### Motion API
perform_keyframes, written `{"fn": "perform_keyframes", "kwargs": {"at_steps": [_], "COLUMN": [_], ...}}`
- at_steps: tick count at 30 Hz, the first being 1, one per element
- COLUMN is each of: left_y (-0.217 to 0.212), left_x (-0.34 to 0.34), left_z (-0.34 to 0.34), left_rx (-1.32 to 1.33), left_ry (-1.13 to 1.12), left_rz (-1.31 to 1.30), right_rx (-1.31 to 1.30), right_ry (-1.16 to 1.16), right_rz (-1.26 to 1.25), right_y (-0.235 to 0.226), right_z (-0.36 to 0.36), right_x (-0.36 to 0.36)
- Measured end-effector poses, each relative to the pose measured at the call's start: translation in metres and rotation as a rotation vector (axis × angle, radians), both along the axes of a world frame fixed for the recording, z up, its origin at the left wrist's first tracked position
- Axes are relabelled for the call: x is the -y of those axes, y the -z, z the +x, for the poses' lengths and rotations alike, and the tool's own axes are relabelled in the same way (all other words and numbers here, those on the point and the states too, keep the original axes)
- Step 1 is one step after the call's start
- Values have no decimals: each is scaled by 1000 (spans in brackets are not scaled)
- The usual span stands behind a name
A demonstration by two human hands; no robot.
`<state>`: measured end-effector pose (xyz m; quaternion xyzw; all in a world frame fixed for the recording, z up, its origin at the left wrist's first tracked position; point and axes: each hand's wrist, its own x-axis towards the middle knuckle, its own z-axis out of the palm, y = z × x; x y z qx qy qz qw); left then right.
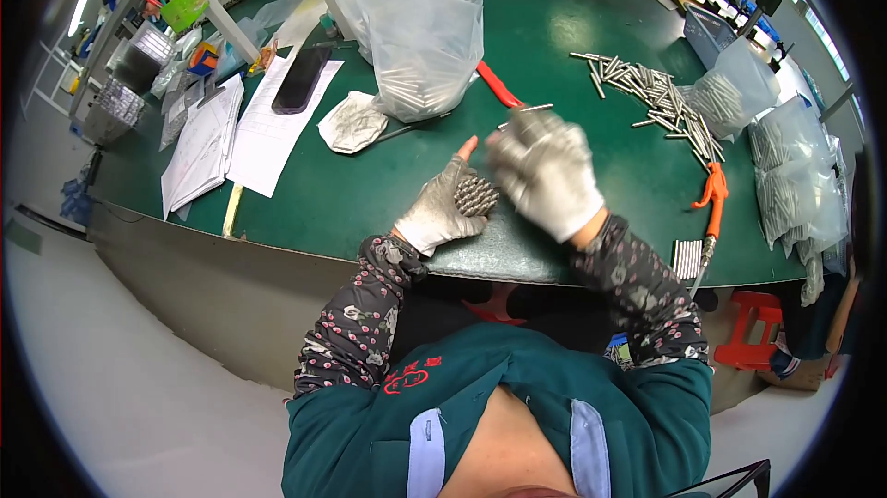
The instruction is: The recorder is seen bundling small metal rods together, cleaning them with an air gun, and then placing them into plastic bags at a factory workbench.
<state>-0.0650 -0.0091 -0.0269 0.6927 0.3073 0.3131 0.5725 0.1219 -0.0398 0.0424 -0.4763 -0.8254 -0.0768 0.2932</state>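
My left hand (pixel 436 212), in a pale glove with bare fingertips, is closed around a bundle of metal pins (pixel 476 195) near the table's front edge. The pins' ends face up. To the right, my right hand (pixel 545 170), gloved too, hovers over the table with its fingers smeared by motion. A thin metal rod (pixel 527 108) shows by its fingertips; whether the hand grips it I cannot tell. Just beyond lies a red tool handle (pixel 499 85), its other end hidden by the hand.
Loose metal pins (pixel 661 96) lie heaped at the right, near a filled plastic bag (pixel 730 91). An orange air gun (pixel 713 191) lies closer. Large bags of pins (pixel 416 45) stand behind my left hand. A crumpled white cloth (pixel 353 123), phone (pixel 302 79) and papers (pixel 263 147) are left.
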Motion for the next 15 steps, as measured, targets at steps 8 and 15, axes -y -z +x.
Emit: {"fn": "perform_keyframes", "kwargs": {"at_steps": [8,15], "left_y": [-1,-6], "left_x": [2,4], "left_z": [1,3], "left_rx": [83,45], "left_ry": [5,-15], "left_rz": [-143,-139], "right_rx": [-4,90], "right_ry": [63,191], "right_rz": [-53,-77], "right_y": [-2,-2], "right_z": [-2,-2], "right_x": [-7,-10]}}
